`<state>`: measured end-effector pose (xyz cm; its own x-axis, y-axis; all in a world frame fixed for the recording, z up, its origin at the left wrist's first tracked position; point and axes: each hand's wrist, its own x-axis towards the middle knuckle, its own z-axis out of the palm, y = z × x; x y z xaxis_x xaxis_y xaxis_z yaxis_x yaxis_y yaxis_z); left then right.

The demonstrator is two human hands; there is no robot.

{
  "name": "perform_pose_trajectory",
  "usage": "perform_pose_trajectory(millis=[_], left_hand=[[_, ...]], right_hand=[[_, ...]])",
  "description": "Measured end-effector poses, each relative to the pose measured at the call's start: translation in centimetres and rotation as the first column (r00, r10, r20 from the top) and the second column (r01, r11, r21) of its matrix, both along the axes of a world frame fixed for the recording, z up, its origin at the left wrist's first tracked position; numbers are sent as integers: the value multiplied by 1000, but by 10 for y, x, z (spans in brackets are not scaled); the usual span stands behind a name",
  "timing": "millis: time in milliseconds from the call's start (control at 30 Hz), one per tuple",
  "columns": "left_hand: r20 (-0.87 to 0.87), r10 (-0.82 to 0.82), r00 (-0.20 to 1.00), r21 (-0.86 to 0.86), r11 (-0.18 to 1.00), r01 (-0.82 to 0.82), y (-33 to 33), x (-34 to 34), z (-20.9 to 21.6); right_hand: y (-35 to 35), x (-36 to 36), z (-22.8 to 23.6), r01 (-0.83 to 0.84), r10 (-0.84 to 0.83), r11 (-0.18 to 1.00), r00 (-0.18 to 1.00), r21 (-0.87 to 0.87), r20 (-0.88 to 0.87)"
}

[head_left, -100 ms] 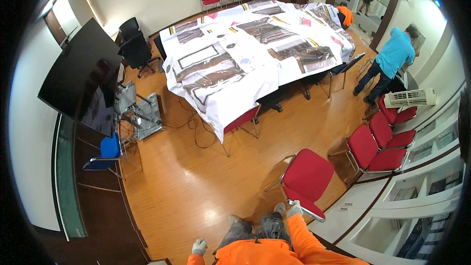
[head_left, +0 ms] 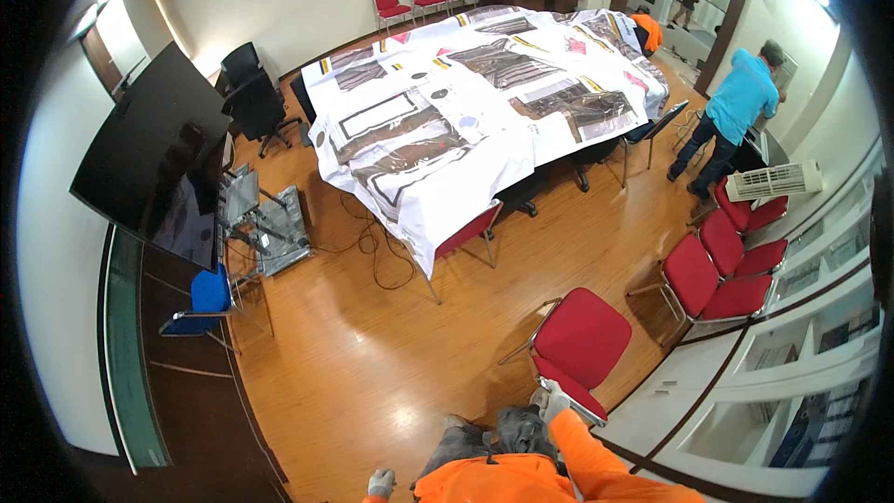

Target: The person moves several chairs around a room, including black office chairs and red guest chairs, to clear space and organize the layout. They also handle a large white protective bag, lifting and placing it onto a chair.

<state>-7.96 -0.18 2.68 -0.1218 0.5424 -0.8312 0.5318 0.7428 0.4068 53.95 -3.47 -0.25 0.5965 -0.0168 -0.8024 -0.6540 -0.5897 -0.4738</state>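
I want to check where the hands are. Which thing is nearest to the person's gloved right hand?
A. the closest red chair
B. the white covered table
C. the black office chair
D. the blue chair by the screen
A: the gloved right hand rests at the seat edge of the closest red chair.

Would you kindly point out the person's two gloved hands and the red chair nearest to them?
left hand (head_left: pixel 380 482), head view, on the back of the glove.
right hand (head_left: pixel 551 402), head view, on the glove's knuckles.
red chair (head_left: pixel 582 324), head view, on the middle of its backrest.
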Motion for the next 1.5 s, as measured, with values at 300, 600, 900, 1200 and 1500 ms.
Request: perform_pose_trajectory(millis=[300,600,900,1200,1500], left_hand=[[193,181,964,20,982,-188,80,-88,2],[234,360,903,250,875,-414,139,-108,14],[77,140,987,361,919,-159,63,-214,13],[241,766,596,43,605,-795,50,-461,-11],[223,668,710,310,642,-701,167,-614,20]], right_hand=[[-1,-61,78,-672,970,237,126,-701,207],[39,-94,56,-569,843,471,515,-674,154],[123,-148,38,-654,886,450,412,-608,212],[257,-364,59,-628,837,542,457,-558,299],[342,-608,66,-746,891,438,286,-502,352]])
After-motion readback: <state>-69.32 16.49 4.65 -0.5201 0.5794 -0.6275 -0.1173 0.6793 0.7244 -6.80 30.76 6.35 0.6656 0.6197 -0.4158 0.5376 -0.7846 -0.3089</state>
